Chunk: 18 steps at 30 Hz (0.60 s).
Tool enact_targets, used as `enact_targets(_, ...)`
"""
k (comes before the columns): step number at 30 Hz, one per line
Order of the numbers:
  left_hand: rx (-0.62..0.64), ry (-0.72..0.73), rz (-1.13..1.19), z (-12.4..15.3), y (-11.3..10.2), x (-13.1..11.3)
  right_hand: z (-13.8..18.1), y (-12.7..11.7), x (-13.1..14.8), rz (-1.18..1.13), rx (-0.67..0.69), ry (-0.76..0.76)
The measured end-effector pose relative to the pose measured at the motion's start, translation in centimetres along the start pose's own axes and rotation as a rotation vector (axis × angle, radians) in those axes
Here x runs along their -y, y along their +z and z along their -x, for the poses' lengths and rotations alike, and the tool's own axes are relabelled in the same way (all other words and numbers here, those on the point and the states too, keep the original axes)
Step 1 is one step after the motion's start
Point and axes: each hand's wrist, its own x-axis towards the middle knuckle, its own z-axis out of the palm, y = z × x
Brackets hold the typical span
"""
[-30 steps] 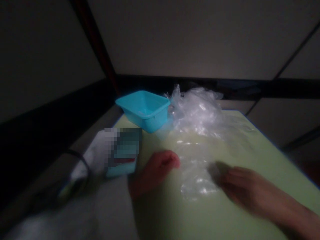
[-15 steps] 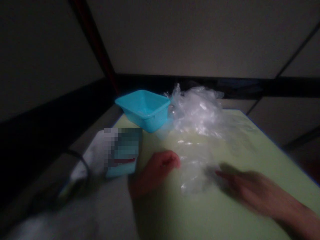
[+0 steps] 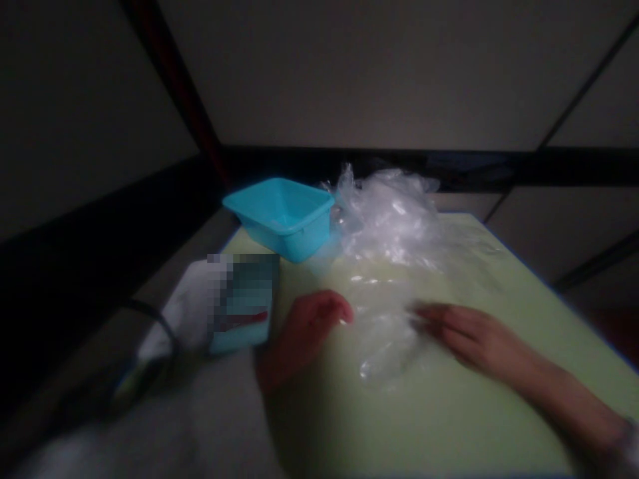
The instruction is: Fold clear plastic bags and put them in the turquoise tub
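Note:
A clear plastic bag [image 3: 382,336] lies flat on the pale green table [image 3: 449,426]. My left hand [image 3: 304,329] rests at the bag's left edge with its fingers curled against the plastic. My right hand [image 3: 469,336] lies on the bag's right side, fingers stretched out flat toward the left. The picture is dim and soft, so I cannot see whether the left fingers pinch the film.
A heap of crumpled clear plastic bags [image 3: 394,216] sits at the far middle of the table. A turquoise plastic tub [image 3: 282,216] stands to its left. A blurred-out teal box [image 3: 244,303] and white cloth [image 3: 192,309] lie at the left edge.
My right hand has slid leftward and farther onto the flat bag, which has bunched slightly. My left hand has stayed in place.

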Motion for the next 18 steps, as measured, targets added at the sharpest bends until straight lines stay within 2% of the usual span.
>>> enact_targets(3, -0.036, -0.016, -0.031, -0.1, -0.1, 0.1, -0.1, 0.1, -0.1, -0.057, 0.005, 0.013)
enact_targets(12, -0.022, -0.023, -0.129, -0.2, -0.1, 0.7, 0.6, 1.0, -1.2, -0.135, -0.011, 0.0)
enact_targets(18, -0.043, -0.044, -0.134, -0.1, 0.0, 0.4, -0.5, 0.1, -1.3, -0.337, 0.037, 0.237)
